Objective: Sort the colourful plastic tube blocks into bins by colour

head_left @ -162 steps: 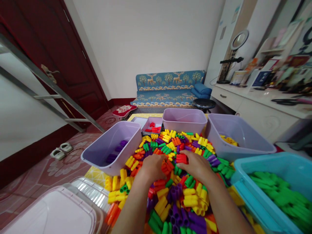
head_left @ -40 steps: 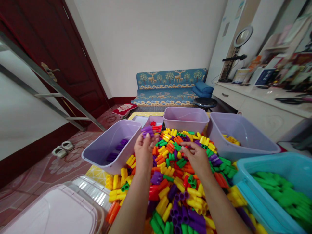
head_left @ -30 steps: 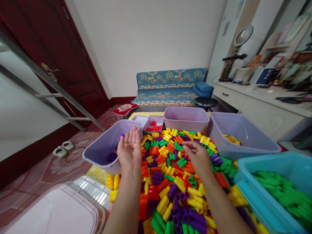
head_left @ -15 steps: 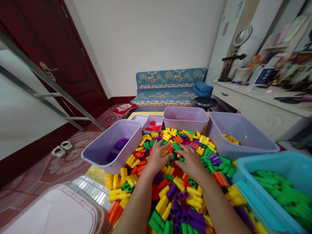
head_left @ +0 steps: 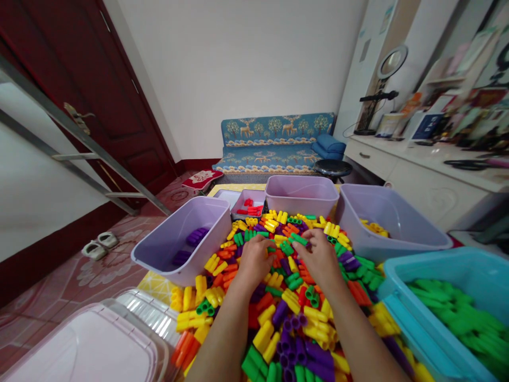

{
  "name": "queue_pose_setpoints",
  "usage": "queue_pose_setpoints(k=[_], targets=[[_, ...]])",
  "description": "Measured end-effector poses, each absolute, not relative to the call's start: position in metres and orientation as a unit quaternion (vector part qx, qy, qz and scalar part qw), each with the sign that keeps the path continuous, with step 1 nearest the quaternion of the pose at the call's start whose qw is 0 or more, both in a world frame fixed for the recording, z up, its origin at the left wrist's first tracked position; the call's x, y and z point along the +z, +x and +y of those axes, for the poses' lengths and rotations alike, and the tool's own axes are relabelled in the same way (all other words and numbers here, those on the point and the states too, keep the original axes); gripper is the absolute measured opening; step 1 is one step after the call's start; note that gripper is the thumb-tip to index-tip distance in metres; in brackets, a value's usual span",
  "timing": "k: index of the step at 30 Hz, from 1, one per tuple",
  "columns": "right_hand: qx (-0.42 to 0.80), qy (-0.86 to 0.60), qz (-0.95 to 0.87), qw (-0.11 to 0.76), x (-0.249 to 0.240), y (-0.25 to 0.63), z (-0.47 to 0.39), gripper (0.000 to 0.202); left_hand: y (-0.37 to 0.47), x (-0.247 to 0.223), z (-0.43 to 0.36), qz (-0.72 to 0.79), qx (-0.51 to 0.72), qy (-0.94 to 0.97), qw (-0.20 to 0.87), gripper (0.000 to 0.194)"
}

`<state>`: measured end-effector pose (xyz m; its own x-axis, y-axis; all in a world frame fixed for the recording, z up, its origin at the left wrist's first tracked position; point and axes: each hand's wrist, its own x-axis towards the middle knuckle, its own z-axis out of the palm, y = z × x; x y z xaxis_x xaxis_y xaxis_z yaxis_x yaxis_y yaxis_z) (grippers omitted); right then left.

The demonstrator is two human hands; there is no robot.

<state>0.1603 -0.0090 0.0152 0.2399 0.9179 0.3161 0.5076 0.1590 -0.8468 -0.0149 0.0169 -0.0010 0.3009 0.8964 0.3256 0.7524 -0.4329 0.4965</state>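
A thick heap of plastic tube blocks (head_left: 292,302) in yellow, green, purple, orange and red covers the table before me. My right hand (head_left: 320,257) is over the far middle of the heap, thumb and fingers closing on a green tube block (head_left: 299,239). To its left, my left hand (head_left: 254,261) lies low on the pile with curled fingers. Some green shows between its thumb and fingers, but most of what it grips is hidden. Loose blocks of several colours lie between the two hands.
Lilac bins surround the heap: a left bin (head_left: 145,257) with purple blocks, a back bin (head_left: 302,197), a right bin (head_left: 397,241) with yellow blocks. A small tray (head_left: 237,212) holds red blocks. A turquoise bin (head_left: 421,313) holds green blocks. Lids (head_left: 91,345) lie front left.
My right hand has moved slightly up and its fingers have drawn in on a green block. My left hand's fingers, earlier more spread, are now curled. The view has shifted slightly.
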Motion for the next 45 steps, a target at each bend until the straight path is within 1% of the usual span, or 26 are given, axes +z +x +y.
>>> queue_pose_setpoints(k=[2, 3, 6, 8, 10, 14, 16, 21, 26, 31, 35, 37, 43, 45], targets=[[0.24, -0.569, -0.521, 0.589, 0.025, 0.162, -0.011, 0.034, -0.016, -0.003, 0.018, 0.529, 0.296, 0.785, 0.127, 0.033], [0.233, -0.545, -0.486, 0.642, 0.031, 0.162, -0.013, 0.036, -0.016, -0.005, 0.019, 0.533, 0.298, 0.782, 0.128, 0.037], [0.144, -0.459, -0.359, 0.8, 0.05, 0.166, -0.02, 0.031, -0.016, -0.008, 0.02, 0.54, 0.285, 0.782, 0.122, 0.045], [0.099, -0.397, -0.294, 0.864, 0.06, 0.171, -0.025, 0.025, -0.016, -0.008, 0.019, 0.544, 0.266, 0.788, 0.112, 0.044], [0.089, -0.364, -0.262, 0.889, 0.068, 0.179, -0.029, 0.018, -0.015, -0.007, 0.018, 0.542, 0.249, 0.796, 0.101, 0.042], [0.107, -0.372, -0.196, 0.901, 0.075, 0.196, -0.034, 0.015, -0.015, -0.004, 0.017, 0.531, 0.242, 0.807, 0.086, 0.037], [0.106, -0.405, -0.188, 0.889, 0.076, 0.203, -0.035, 0.017, -0.015, -0.003, 0.016, 0.525, 0.249, 0.809, 0.086, 0.035], [0.121, -0.508, -0.238, 0.819, 0.073, 0.216, -0.036, 0.054, -0.015, -0.005, 0.017, 0.508, 0.276, 0.81, 0.096, 0.034], [0.159, -0.488, -0.234, 0.825, 0.07, 0.216, -0.036, 0.063, -0.016, -0.004, 0.018, 0.511, 0.273, 0.806, 0.116, 0.035], [0.16, -0.448, -0.245, 0.845, 0.071, 0.219, -0.04, 0.063, -0.015, -0.006, 0.018, 0.515, 0.271, 0.804, 0.123, 0.04], [0.152, -0.491, -0.261, 0.817, 0.069, 0.222, -0.041, 0.063, -0.014, -0.007, 0.016, 0.529, 0.246, 0.806, 0.103, 0.047], [0.151, -0.491, -0.263, 0.817, 0.068, 0.223, -0.042, 0.065, -0.014, -0.006, 0.015, 0.518, 0.237, 0.816, 0.093, 0.048], [0.153, -0.389, -0.209, 0.884, 0.07, 0.218, -0.045, 0.052, -0.012, -0.004, 0.014, 0.496, 0.234, 0.832, 0.083, 0.054], [0.162, -0.38, -0.19, 0.891, 0.07, 0.212, -0.04, 0.05, -0.012, -0.003, 0.014, 0.504, 0.231, 0.828, 0.084, 0.054]])
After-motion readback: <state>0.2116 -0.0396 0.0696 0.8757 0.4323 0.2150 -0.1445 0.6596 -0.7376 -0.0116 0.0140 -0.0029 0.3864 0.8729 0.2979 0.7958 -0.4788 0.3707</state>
